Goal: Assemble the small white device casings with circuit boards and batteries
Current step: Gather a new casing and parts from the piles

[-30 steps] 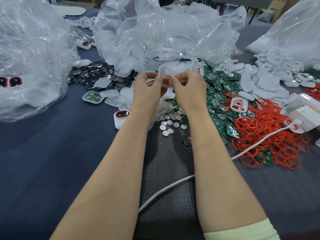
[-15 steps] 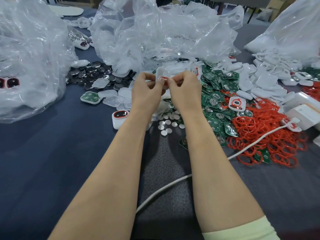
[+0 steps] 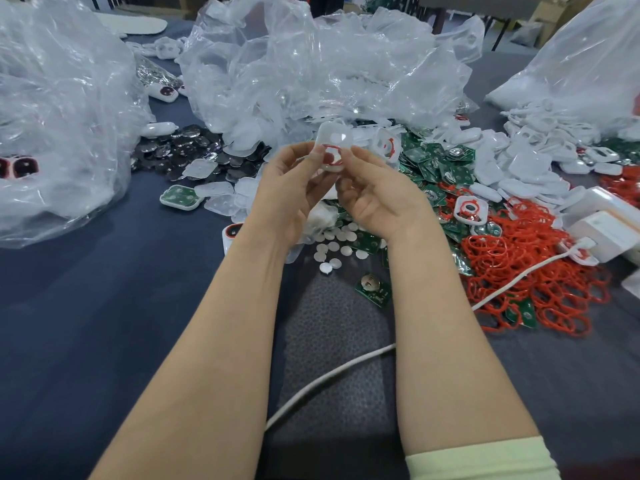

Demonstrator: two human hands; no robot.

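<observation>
White casing (image 3: 333, 147) with a red ring in it: held above the surface (image 3: 86, 306), pinched from both sides by your left hand (image 3: 294, 199) and right hand (image 3: 381, 202). Green boards (image 3: 433, 161) and loose red rings (image 3: 519, 271) are piled to your right.

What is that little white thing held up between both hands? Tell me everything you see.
The casing is a small rounded-square shell of white, slightly translucent plastic with a red ring on its face. It is held up off the table, pinched at its sides by the left hand and right hand.
</observation>
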